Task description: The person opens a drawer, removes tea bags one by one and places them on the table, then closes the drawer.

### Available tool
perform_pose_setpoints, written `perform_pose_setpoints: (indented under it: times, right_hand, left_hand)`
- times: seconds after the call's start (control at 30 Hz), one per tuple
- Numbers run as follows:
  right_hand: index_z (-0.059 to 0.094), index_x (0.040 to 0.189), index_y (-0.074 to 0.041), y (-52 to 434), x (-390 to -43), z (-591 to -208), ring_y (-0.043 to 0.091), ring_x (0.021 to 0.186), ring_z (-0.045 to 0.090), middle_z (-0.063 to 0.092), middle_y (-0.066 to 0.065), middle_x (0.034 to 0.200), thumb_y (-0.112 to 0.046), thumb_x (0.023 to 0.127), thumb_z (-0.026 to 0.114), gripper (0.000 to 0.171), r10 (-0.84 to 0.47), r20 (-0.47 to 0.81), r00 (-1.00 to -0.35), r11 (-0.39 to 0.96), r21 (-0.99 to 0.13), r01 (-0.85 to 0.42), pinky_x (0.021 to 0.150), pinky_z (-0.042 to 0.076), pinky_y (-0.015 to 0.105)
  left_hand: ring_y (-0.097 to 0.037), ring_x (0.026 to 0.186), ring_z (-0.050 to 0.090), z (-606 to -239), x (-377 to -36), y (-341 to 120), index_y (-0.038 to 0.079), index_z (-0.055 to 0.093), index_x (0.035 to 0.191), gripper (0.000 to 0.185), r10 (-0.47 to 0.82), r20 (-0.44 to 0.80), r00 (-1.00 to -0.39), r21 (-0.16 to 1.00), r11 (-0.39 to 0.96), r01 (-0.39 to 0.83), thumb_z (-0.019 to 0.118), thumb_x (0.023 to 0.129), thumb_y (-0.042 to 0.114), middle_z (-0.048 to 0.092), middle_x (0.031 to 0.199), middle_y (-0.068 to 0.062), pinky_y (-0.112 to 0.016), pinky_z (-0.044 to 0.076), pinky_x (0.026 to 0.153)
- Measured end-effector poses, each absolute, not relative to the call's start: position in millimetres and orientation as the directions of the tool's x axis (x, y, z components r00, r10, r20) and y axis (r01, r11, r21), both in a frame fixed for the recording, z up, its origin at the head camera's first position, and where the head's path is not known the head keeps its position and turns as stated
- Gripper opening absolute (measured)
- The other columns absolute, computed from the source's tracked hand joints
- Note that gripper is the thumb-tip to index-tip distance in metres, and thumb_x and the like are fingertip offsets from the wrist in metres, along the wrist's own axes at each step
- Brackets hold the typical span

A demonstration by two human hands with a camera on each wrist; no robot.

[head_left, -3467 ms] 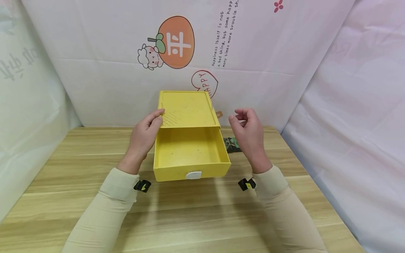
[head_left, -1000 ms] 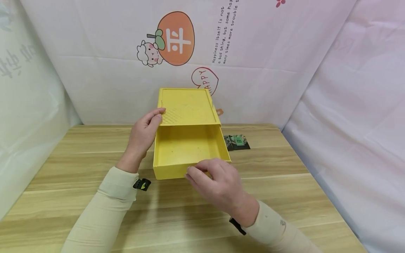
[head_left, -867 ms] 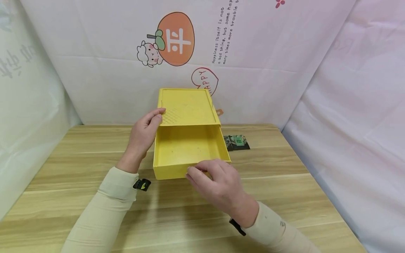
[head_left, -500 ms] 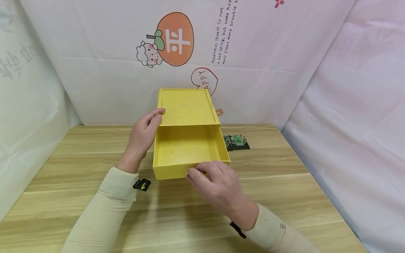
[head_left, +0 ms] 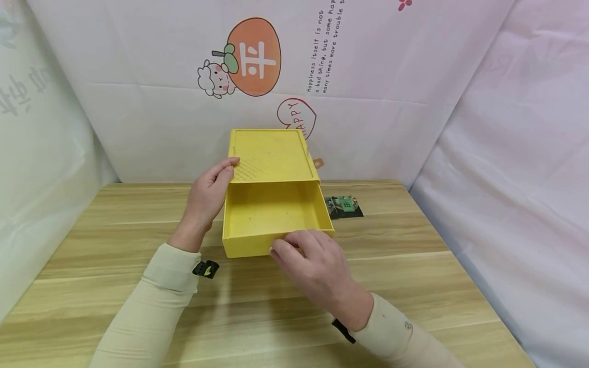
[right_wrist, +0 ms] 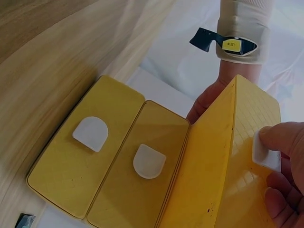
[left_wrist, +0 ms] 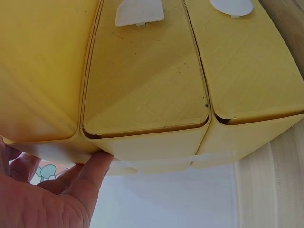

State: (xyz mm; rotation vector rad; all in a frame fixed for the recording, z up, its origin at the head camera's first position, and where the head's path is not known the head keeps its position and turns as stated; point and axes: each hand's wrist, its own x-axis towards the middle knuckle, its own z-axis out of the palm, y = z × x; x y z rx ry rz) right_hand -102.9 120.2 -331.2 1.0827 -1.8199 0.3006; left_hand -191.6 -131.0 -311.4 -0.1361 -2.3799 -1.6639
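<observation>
A yellow drawer cabinet [head_left: 276, 153] stands on the table, its top drawer [head_left: 244, 246] pulled out and bare inside. My left hand [head_left: 205, 197] grips the cabinet's upper left edge, fingers on the top and along the side. At the drawer's front, my right hand [head_left: 322, 268] pinches a white handle [right_wrist: 264, 156] between thumb and fingers, as the right wrist view shows; the head view hides this handle behind the hand. Two lower drawers, a middle one [left_wrist: 147, 80] and a bottom one [left_wrist: 251, 66], sit closed with white handles of their own.
A dark, green-patterned flat item [head_left: 346, 205] lies on the wooden table [head_left: 257, 317] just right of the cabinet. A printed white cloth [head_left: 368, 66] hangs behind, and white cloth also flanks both sides.
My right hand has come from beside the cabinet to the top drawer's handle. In the last half second the drawer front has shifted slightly inward. My left hand keeps its grip.
</observation>
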Motion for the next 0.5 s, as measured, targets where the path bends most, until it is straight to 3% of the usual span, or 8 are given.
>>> perform_pose_setpoints:
  times: [0.1,0.17,0.23,0.33,0.5]
  right_hand:
    - [0.074,0.098,-0.012,119.0,-105.5,-331.0,0.018,0.069,0.059,0.064,0.002,0.088,-0.020,0.096,0.075,0.008,-0.542,0.827,-0.149,0.582,0.241,-0.776,0.061,0.054,0.030]
    - [0.074,0.097,-0.012,118.1,-107.8,-330.7,0.018,0.068,0.059,0.064,0.002,0.087,-0.019,0.094,0.077,0.008,-0.539,0.830,-0.146,0.586,0.245,-0.772,0.061,0.053,0.030]
    - [0.074,0.097,-0.012,117.6,-109.9,-330.4,0.018,0.068,0.059,0.064,0.003,0.088,-0.018,0.093,0.077,0.008,-0.541,0.827,-0.151,0.590,0.245,-0.769,0.061,0.053,0.030]
    - [0.073,0.097,-0.011,117.5,-112.5,-330.3,0.019,0.069,0.059,0.064,0.003,0.088,-0.017,0.093,0.078,0.009,-0.550,0.818,-0.167,0.595,0.244,-0.766,0.061,0.053,0.029]
    - [0.073,0.097,-0.010,117.1,-116.8,-330.5,0.019,0.070,0.058,0.063,0.004,0.088,-0.018,0.092,0.080,0.012,-0.561,0.804,-0.198,0.603,0.234,-0.762,0.062,0.052,0.029]
  left_hand:
    - [-0.016,0.136,0.050,-311.3,-191.3,-131.5,0.029,0.061,0.148,0.049,-0.059,0.243,-0.968,0.912,0.353,0.208,0.041,0.109,0.052,0.052,0.156,0.008,-0.044,0.037,0.102]
    - [-0.021,0.117,0.054,-311.3,-191.3,-131.7,0.029,0.061,0.147,0.049,-0.060,0.242,-0.968,0.912,0.355,0.206,0.041,0.109,0.052,0.053,0.156,0.007,-0.044,0.036,0.098]
    - [-0.024,0.099,0.050,-311.2,-191.1,-131.6,0.029,0.062,0.147,0.049,-0.060,0.242,-0.968,0.912,0.356,0.206,0.041,0.109,0.052,0.053,0.155,0.007,-0.044,0.035,0.094]
    - [-0.027,0.085,0.042,-310.7,-190.7,-131.5,0.029,0.062,0.146,0.048,-0.058,0.243,-0.968,0.911,0.357,0.207,0.041,0.109,0.052,0.054,0.155,0.007,-0.044,0.035,0.093]
    - [-0.025,0.097,0.047,-310.2,-190.4,-131.4,0.029,0.062,0.146,0.049,-0.056,0.244,-0.968,0.910,0.358,0.209,0.040,0.109,0.053,0.053,0.155,0.008,-0.044,0.035,0.093]
